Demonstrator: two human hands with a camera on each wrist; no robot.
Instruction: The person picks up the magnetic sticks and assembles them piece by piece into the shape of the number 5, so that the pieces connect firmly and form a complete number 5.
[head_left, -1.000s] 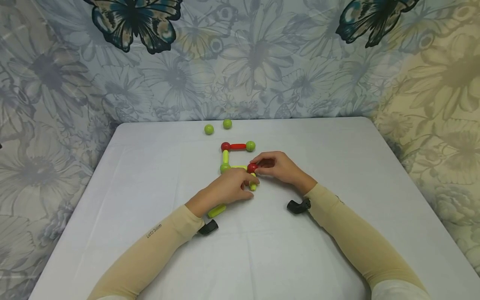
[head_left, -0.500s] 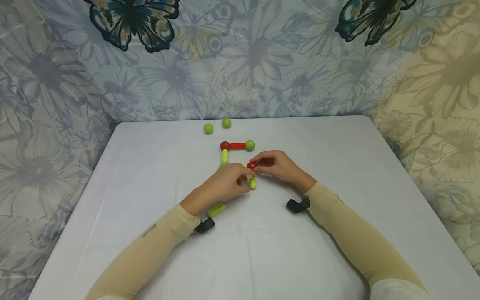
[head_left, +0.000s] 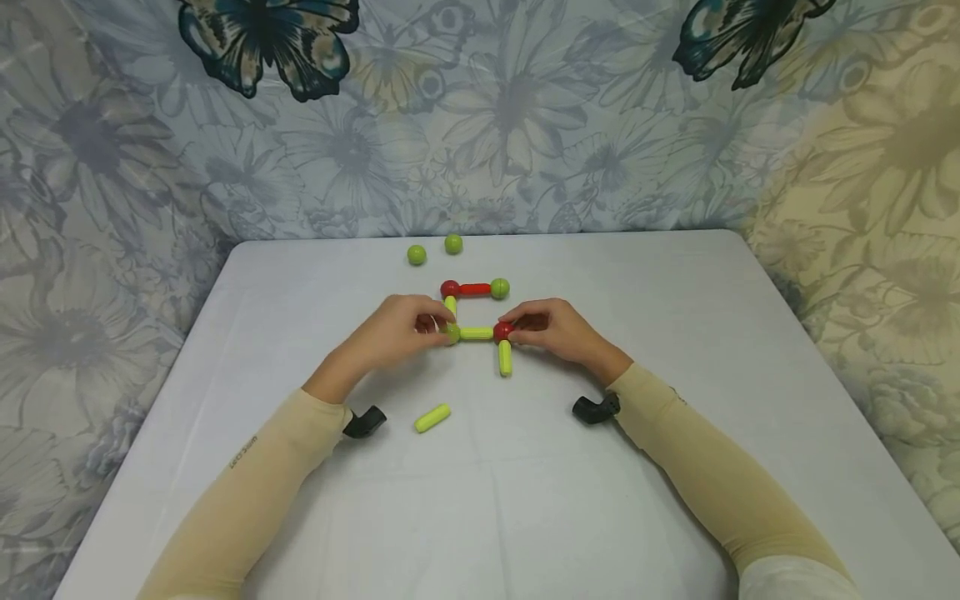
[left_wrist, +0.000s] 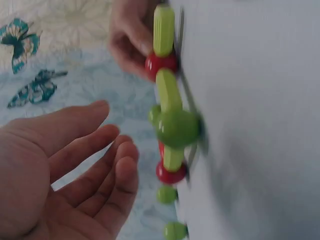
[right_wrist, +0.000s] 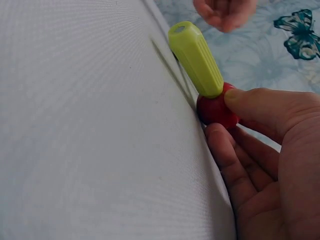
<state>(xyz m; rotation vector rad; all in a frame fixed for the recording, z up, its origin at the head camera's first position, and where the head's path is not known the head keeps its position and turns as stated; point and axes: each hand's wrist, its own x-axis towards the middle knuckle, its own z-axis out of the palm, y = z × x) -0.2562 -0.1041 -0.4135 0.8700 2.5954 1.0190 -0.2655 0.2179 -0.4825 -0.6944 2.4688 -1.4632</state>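
My right hand (head_left: 558,333) pinches a red ball (right_wrist: 217,107) between thumb and fingers at the table surface. A yellow-green rod (head_left: 506,358) sticks out of that ball toward the near side, and another rod (head_left: 476,333) joins it to a green ball (left_wrist: 177,127). Beside the green ball is my left hand (left_wrist: 75,170), its fingers loosely bent and holding nothing; the left wrist view shows a gap between them. From the green ball a short rod (left_wrist: 173,159) leads to a second red ball (head_left: 450,288), then a red rod (head_left: 475,289) and another green ball (head_left: 500,288).
A loose yellow-green rod (head_left: 432,418) lies nearer the front, between the forearms. Two loose green balls (head_left: 416,255) rest near the back edge of the white-covered table (head_left: 637,275). A patterned curtain (head_left: 517,125) hangs behind it.
My left hand has moved left and back, from the rod near the red ball to beside the green ball, uncovering the middle rods. My right hand stays on the red ball.
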